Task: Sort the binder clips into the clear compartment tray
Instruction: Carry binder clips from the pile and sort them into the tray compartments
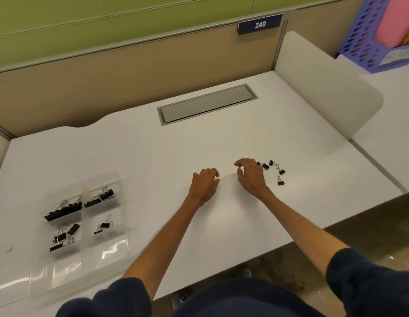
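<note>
This is an office cubicle. A white desk point(153, 156) with a grey cable-access flap point(207, 104) stands against tan and green partition panels point(107, 83), one bearing a blue number plate point(260, 24) reading 249. Black binder clips point(281, 171) lie on it. Beyond a white divider point(325, 99), a purple perforated file holder point(359, 37) holds pink folders point(396, 21).

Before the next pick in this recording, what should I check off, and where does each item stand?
1. Loose binder clips left to sort: ok, several lie on the desk just right of the right hand.
2. Right hand free: ok, fingers loosely curled, nothing visible in them.
3. Left hand free: cannot tell, its fingers curl under.
4. Clear compartment tray unblocked: ok, it sits at the desk's left with bare desk between it and the hands.
5. Room in the tray: ok, the nearest compartments look empty.
</note>
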Motion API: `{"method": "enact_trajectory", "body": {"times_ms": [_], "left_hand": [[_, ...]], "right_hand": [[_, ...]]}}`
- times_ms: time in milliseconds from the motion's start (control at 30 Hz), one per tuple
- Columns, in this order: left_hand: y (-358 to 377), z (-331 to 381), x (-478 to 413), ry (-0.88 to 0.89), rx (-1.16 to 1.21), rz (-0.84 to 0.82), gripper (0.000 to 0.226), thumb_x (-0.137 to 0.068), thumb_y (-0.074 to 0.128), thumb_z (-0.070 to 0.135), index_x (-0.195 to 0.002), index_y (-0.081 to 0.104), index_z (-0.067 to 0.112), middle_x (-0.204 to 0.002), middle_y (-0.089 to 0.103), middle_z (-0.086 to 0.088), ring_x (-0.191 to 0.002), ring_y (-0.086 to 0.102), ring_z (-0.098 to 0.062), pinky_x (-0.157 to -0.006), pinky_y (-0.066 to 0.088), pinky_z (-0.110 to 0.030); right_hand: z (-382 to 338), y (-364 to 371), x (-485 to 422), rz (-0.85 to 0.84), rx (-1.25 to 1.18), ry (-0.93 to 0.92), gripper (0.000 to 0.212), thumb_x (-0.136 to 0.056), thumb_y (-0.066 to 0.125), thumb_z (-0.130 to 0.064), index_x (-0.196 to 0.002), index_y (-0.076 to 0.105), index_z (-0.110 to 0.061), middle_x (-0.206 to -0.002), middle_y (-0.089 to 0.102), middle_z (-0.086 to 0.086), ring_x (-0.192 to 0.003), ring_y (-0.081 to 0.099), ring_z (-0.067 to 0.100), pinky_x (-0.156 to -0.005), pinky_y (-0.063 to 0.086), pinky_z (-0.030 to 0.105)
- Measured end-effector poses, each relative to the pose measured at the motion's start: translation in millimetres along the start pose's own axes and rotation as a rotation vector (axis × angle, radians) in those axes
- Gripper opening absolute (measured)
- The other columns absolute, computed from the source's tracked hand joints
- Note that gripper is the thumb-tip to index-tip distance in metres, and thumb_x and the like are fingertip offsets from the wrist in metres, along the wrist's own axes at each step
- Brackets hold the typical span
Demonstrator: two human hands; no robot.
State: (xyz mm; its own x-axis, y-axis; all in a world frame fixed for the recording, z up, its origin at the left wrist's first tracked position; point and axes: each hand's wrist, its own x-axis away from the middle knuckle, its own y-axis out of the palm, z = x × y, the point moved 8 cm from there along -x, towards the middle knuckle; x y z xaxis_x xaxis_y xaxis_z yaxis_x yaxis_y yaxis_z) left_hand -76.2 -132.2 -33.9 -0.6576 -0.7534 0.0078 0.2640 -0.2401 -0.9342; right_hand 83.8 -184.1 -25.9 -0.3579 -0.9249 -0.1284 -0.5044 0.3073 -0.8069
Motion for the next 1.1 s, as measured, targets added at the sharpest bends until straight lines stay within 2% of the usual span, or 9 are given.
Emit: {"method": "enact_trajectory", "body": {"times_ms": [167, 267, 400, 533, 633, 733, 933, 1033, 1100], "left_hand": [[17.4, 37.9, -27.7, 0.014, 0.047, -0.038, 0.022, -0.099, 0.044, 0.028, -0.116, 0.050, 0.016, -0.111, 0.060, -0.001, -0.106, 0.051, -0.022, -0.090, 0.035, -0.039], [28.5, 56.0, -41.3, 0.013, 0.101, -0.067, 0.024, -0.097, 0.047, 0.035, -0.113, 0.052, 0.018, -0.107, 0.060, 0.000, -0.106, 0.052, -0.021, -0.090, 0.034, -0.039], [48.8, 82.6, -49.9, 0.071, 0.069, -0.150, 0.041, -0.086, 0.056, 0.056, -0.110, 0.054, 0.021, -0.108, 0.059, 0.001, -0.106, 0.053, -0.019, -0.093, 0.032, -0.038], [62.0, 111.0, -54.8, 0.113, 0.054, -0.197, 0.057, -0.077, 0.060, 0.068, -0.109, 0.056, 0.021, -0.107, 0.058, 0.000, -0.106, 0.050, -0.019, -0.092, 0.032, -0.037], [64.0, 117.6, -60.3, 0.121, 0.078, -0.177, 0.055, -0.077, 0.062, 0.064, -0.108, 0.055, 0.020, -0.108, 0.057, 0.000, -0.107, 0.049, -0.020, -0.092, 0.031, -0.036], [61.2, 113.8, -66.7, 0.085, 0.134, -0.143, 0.049, -0.080, 0.062, 0.059, -0.107, 0.055, 0.019, -0.107, 0.058, 0.001, -0.105, 0.050, -0.019, -0.092, 0.031, -0.036], [57.4, 107.1, -80.6, 0.046, 0.131, -0.088, 0.036, -0.090, 0.054, 0.048, -0.113, 0.051, 0.020, -0.109, 0.059, 0.002, -0.107, 0.052, -0.020, -0.092, 0.034, -0.037], [54.9, 111.2, -90.5, 0.042, 0.083, -0.046, 0.034, -0.095, 0.050, 0.037, -0.124, 0.048, 0.019, -0.116, 0.056, -0.003, -0.108, 0.054, -0.025, -0.089, 0.037, -0.039], [55.2, 115.7, -96.9, 0.035, 0.050, -0.049, 0.039, -0.096, 0.049, 0.033, -0.133, 0.044, 0.021, -0.121, 0.052, -0.005, -0.109, 0.053, -0.026, -0.088, 0.039, -0.039]], "right_hand": [[45.2, -20.4, -8.4, 0.013, 0.039, 0.054, 0.030, -0.089, 0.049, -0.001, -0.108, 0.065, -0.017, -0.107, 0.065, 0.000, -0.105, 0.055, 0.025, -0.084, 0.040, 0.043], [69.5, -25.0, -16.4, -0.049, 0.128, 0.068, 0.047, -0.079, 0.044, 0.008, -0.108, 0.066, -0.023, -0.115, 0.063, -0.004, -0.108, 0.053, 0.021, -0.082, 0.036, 0.039], [88.0, -28.1, -21.5, -0.176, 0.228, -0.017, 0.059, -0.073, 0.043, 0.010, -0.110, 0.064, -0.031, -0.118, 0.059, -0.010, -0.110, 0.048, 0.017, -0.084, 0.031, 0.037], [103.0, -33.8, -26.6, -0.166, 0.222, -0.042, 0.056, -0.078, 0.048, 0.007, -0.118, 0.062, -0.030, -0.114, 0.062, -0.009, -0.108, 0.050, 0.018, -0.083, 0.031, 0.037], [112.0, -38.8, -28.3, -0.113, 0.161, -0.040, 0.041, -0.087, 0.054, -0.007, -0.122, 0.060, -0.027, -0.109, 0.065, -0.008, -0.106, 0.053, 0.020, -0.084, 0.033, 0.038], [120.1, -42.4, -27.0, -0.108, 0.039, 0.009, 0.041, -0.087, 0.062, -0.020, -0.126, 0.053, -0.029, -0.100, 0.064, -0.012, -0.102, 0.052, 0.014, -0.087, 0.032, 0.036], [133.7, -51.9, -26.2, -0.104, 0.022, 0.058, 0.028, -0.081, 0.068, -0.050, -0.102, 0.061, -0.032, -0.083, 0.060, -0.014, -0.092, 0.047, 0.007, -0.084, 0.028, 0.033], [136.8, -57.6, -24.6, -0.069, 0.044, 0.050, 0.025, -0.084, 0.063, -0.054, -0.096, 0.063, -0.032, -0.085, 0.060, -0.014, -0.093, 0.046, 0.006, -0.084, 0.029, 0.034], [135.7, -58.4, -22.8, -0.089, 0.063, 0.023, 0.022, -0.086, 0.062, -0.047, -0.101, 0.065, -0.031, -0.094, 0.060, -0.013, -0.100, 0.047, 0.009, -0.085, 0.029, 0.035]]}}
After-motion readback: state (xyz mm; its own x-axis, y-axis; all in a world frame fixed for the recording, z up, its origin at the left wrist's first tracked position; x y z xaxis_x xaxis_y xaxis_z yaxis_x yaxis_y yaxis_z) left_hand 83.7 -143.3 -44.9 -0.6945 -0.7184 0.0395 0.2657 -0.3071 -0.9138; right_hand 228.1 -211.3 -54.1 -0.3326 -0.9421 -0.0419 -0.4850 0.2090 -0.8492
